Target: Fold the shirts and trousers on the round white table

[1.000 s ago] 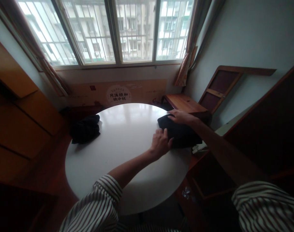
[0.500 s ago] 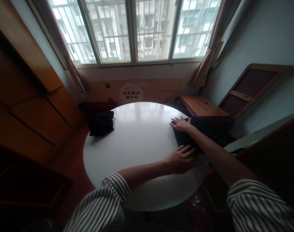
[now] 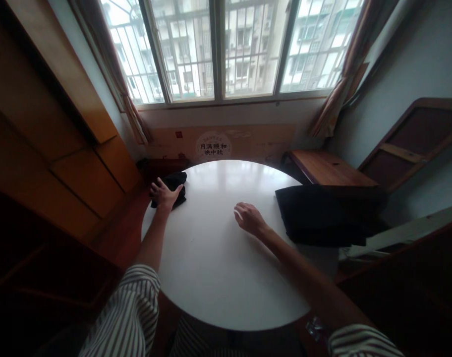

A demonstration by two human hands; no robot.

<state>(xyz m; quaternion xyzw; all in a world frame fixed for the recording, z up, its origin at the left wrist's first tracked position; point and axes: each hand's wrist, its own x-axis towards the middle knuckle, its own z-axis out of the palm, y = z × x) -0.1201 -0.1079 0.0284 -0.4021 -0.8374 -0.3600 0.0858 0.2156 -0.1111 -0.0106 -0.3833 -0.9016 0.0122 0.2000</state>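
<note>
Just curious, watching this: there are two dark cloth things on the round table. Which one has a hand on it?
The small bunched black cloth at the table's far left edge, under the left hand. The larger folded black cloth on the right lies untouched.

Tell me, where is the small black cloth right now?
The small black cloth lies at the far left edge of the round white table, near the window, with the left hand resting on it.

- Round white surface, glossy.
- Small crumpled black cloth at far left edge, under left-hand fingers.
- Flat folded black cloth overhanging right edge, beyond right-hand fingers.
</note>
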